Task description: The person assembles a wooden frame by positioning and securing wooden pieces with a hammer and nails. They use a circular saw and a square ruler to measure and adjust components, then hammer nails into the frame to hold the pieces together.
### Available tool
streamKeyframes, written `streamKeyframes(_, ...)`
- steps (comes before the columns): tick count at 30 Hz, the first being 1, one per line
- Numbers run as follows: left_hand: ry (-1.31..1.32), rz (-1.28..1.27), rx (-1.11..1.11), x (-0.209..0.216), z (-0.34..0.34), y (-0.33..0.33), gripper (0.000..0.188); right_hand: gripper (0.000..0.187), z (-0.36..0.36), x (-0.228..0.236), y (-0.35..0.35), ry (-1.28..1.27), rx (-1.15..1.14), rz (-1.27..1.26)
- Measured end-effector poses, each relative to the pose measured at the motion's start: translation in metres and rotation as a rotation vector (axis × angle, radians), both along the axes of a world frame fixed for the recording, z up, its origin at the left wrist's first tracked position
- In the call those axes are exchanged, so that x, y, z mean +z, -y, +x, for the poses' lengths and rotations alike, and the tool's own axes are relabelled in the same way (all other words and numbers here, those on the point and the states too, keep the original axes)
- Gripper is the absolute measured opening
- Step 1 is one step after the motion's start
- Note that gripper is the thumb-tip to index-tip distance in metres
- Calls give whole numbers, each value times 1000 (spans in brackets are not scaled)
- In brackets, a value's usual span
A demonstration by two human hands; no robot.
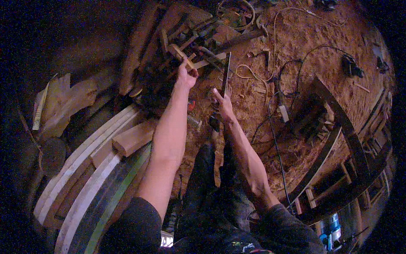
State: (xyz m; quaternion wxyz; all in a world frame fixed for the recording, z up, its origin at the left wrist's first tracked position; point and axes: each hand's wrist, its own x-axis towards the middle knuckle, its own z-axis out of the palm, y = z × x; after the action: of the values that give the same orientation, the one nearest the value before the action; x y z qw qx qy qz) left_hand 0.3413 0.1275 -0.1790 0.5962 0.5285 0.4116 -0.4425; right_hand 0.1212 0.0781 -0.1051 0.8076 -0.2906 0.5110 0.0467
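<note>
My left hand (186, 78) reaches forward, its fingers closed on a short pale wooden strip (182, 56) that slants up and away to the left. To its right and a little nearer, my right hand (223, 103) grips a long, thin, dark flat bar (227, 73) that points away from me. The bar is seen nearly edge-on, so its exact kind is not clear. Just beyond both hands lies a jumbled heap of wood pieces (203, 51). The two hands are apart.
Long boards (91, 173) lie at the left, with a thick timber block (134, 137) on them. Cords and a white plug block (283, 113) run over the littered dirt floor at the right. A dark wooden frame (351, 135) stands at the far right; a round basin (235, 15) sits at the back.
</note>
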Motion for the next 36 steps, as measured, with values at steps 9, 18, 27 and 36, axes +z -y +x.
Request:
streamKeyframes(9,254,432,-533,-62,21,-29,22,39,-32,-30,-25,-120,4,-297)
streamKeyframes(18,365,-411,67,73,-2,35,47,63,-57,-48,31,-199,76,-384)
streamKeyframes(27,555,-580,-280,254,-20,-129,55,44,39,-21,-19,-150,732,-680)
streamKeyframes(36,505,-447,-337,324,-67,-144,82,26,88,-142,-108,-101,1015,-1135)
